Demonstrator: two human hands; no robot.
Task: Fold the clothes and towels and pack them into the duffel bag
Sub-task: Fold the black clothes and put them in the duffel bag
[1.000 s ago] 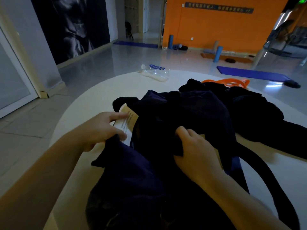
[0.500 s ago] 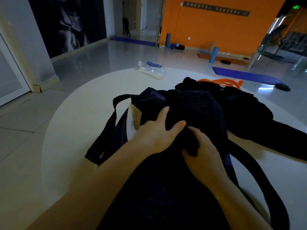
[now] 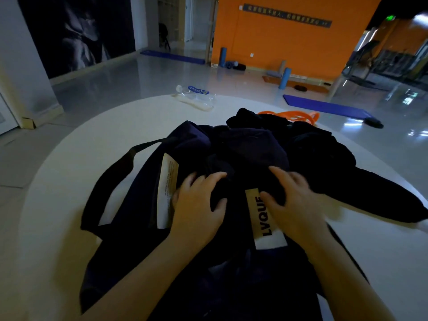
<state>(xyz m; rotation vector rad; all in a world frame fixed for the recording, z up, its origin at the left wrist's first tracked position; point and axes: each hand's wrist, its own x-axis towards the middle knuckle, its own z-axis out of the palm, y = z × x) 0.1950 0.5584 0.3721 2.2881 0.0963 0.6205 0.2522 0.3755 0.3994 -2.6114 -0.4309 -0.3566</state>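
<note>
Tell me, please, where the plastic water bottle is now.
In the head view the water bottle lies on its side at the far edge of the white table, to the left, beyond the dark duffel bag.

One camera sits on the person's head and looks forward and down, very close over the hands [image 3: 245, 202] and the white worktop [image 3: 58, 193], with the room's floor beyond.

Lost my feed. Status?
Both hands, left hand and right hand, gripping dark fabric atop duffel bag. Dark garment still unpacked on table.
</note>
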